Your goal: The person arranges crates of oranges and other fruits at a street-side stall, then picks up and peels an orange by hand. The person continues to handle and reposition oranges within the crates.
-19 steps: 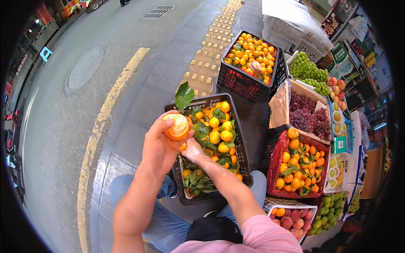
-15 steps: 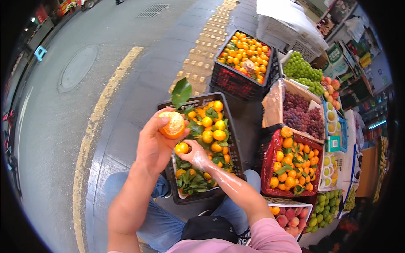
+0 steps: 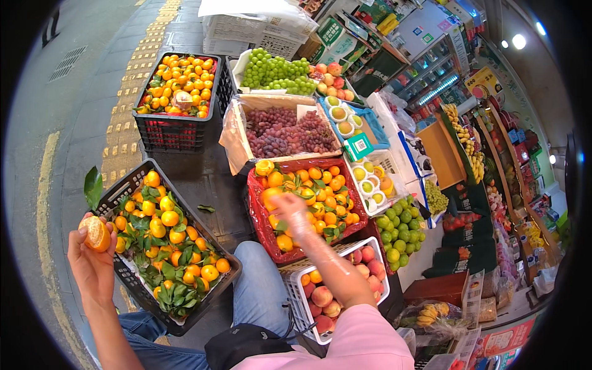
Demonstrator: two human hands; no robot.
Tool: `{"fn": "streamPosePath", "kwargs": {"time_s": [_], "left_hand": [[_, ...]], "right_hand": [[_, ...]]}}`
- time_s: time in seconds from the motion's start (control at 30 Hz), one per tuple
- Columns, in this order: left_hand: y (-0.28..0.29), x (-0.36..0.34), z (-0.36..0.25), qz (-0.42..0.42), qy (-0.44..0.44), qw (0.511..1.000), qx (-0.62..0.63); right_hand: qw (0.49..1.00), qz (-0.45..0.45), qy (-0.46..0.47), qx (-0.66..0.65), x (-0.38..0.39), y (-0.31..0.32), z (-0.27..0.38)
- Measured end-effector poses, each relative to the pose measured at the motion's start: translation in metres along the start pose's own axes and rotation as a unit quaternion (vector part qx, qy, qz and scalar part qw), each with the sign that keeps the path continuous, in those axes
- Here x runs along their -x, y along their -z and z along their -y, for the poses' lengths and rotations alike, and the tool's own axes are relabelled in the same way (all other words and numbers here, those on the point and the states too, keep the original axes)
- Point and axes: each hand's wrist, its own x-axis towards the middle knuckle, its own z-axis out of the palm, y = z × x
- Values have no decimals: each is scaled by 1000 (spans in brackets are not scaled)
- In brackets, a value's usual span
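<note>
A partly peeled mandarin (image 3: 97, 234), pale flesh facing up, is gripped in the fingers of my left hand (image 3: 91, 266). A green leaf (image 3: 93, 188) stands up just beyond it. This hand is at the left edge of a black crate (image 3: 219, 295) of leafy mandarins. My right hand (image 3: 292, 214), smeared by motion, reaches over a red-lined crate (image 3: 254, 217) of mandarins. At its fingertips is a whole mandarin (image 3: 270, 198), blurred along with the hand. Whitish streaks run along the right wrist and forearm.
Peaches fill a white basket (image 3: 386, 290) below my right forearm. Beyond the red-lined crate are a box of red grapes (image 3: 287, 132), green grapes (image 3: 274, 71) and limes (image 3: 398, 231). Another mandarin crate (image 3: 172, 132) stands farther off. My knee (image 3: 259, 280) is between the nearer crates.
My view has swung right. My right hand has carried the whole mandarin from above the black crate to the red-lined one. My left hand still holds the partly peeled mandarin.
</note>
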Motion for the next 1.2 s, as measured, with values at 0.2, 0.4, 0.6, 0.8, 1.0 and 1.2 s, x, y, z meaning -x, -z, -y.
{"fn": "streamPosePath", "kwargs": {"time_s": [0.2,0.4,0.6,0.8,1.0,1.2], "left_hand": [[2,2,2,-2,5,1000,-2],[-3,7,-1,-24,-2,1000,-15],[7,10,-3,-2,-6,1000,0],[4,11,-19,-4,-13,1000,21],[10,17,-37,-17,-39,998,54],[22,35,-51,-36,-55,994,85]], "right_hand": [[957,-189,-53,214,-59,123,-37],[885,-168,41,431,-70,127,-63],[941,-137,179,254,-62,19,15],[906,220,256,254,3,-211,8],[738,432,367,365,44,-416,-55],[685,336,400,508,4,-503,-94]]}}
